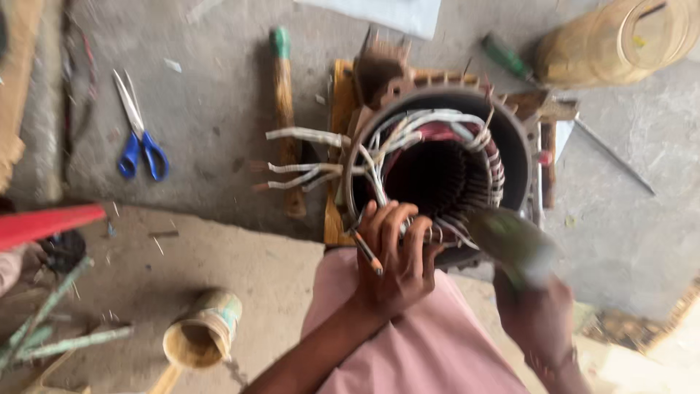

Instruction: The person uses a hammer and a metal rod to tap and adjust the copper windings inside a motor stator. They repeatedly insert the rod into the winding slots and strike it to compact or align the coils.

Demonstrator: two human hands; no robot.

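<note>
A motor stator (437, 171) is seen standing on end on a wooden block (337, 146) on the concrete floor, its open bore ringed by copper and white-sleeved windings. White-sleeved leads (306, 136) are seen projecting from the stator's left side.

Packages and labels: a large yellowish cylindrical container (620, 40) is lying on its side beyond the stator, to its upper right; its contents cannot be told. A pale sheet (386, 11) is noted beyond the stator, at the top edge.

The left hand (394, 255) is laid on the stator's near rim, fingers curled over the windings; a thin orange-tipped tool (367, 252) is gripped between them. The right hand (539, 314), near the stator's lower right, is closed around a green-headed mallet (510, 244), blurred, its head at the near rim.

A small open tin (200, 332) with a greenish band is lying to the stator's lower left; its inside appears yellow-brown. Blue-handled scissors (138, 131) and a wooden-handled tool (286, 117) are lying left of the stator.
</note>
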